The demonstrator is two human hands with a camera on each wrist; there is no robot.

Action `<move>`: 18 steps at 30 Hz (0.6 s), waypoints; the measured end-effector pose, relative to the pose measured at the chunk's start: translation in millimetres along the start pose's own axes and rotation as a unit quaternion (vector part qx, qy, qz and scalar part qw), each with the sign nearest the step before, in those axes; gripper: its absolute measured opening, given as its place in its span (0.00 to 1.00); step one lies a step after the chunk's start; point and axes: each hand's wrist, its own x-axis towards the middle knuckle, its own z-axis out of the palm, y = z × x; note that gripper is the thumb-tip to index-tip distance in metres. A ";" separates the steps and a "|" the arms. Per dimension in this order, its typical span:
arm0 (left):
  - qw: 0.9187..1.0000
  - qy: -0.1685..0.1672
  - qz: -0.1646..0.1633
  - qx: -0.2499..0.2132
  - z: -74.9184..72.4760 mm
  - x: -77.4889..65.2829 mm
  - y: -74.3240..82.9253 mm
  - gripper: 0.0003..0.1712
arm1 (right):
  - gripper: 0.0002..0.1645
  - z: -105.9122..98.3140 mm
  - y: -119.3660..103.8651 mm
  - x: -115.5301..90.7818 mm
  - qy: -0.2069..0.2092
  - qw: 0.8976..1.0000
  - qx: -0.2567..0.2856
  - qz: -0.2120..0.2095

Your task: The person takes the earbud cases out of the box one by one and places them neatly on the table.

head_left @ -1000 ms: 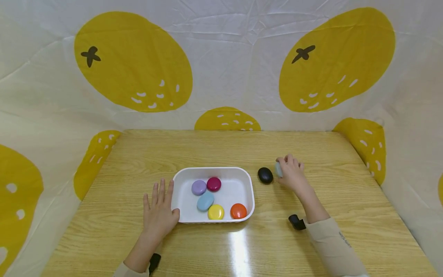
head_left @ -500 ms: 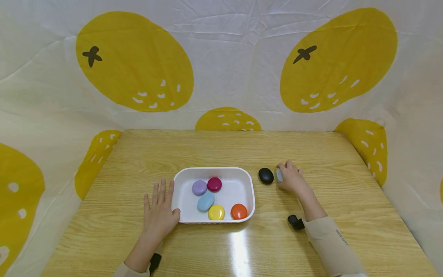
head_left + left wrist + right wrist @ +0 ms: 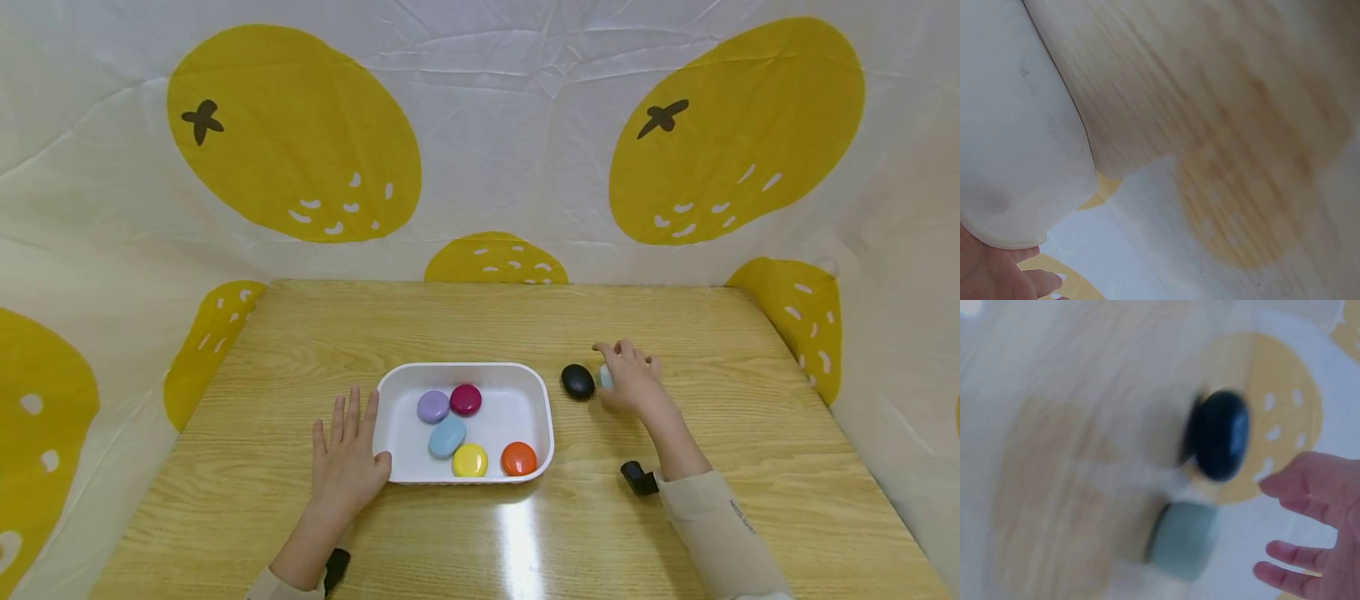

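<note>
My right hand [image 3: 632, 383] hovers over a pale grey-green smooth stone [image 3: 1185, 540] that lies on the table. In the right wrist view its fingers are spread and stand apart from the stone. Beside that stone is a glossy black oval stone [image 3: 577, 382]. My left hand [image 3: 347, 467] has straight fingers along the left side of a white tray [image 3: 545, 417], its thumb at the near left corner. In the tray lie a lilac stone [image 3: 433, 407], a crimson stone [image 3: 466, 400], a light blue stone [image 3: 447, 438], a yellow stone [image 3: 469, 461] and an orange stone [image 3: 518, 459].
The wooden table [image 3: 480, 325] backs onto a white curtain [image 3: 510, 125] with large yellow fruit prints. Black wrist mounts show beside the right forearm [image 3: 682, 450] and at the left wrist.
My right hand brought the pale grey-green stone down beside the black stone, then loosened and raised its fingers from it. My left hand and the tray have stayed put.
</note>
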 end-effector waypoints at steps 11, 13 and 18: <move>1.000 0.000 -0.001 0.000 -0.5 0.0 0.5 0.45 | 0.27 -4.1 -88.3 -4.7 0.122 0.987 0.038 -0.102; 1.000 -0.001 -0.002 -0.003 -1.1 -0.2 0.9 0.45 | 0.27 1.6 -105.0 -7.0 0.120 0.985 0.034 -0.117; 1.000 -0.004 -0.004 -0.010 -3.0 -0.6 2.5 0.45 | 0.28 21.6 -140.7 -11.8 0.093 0.982 -0.009 -0.162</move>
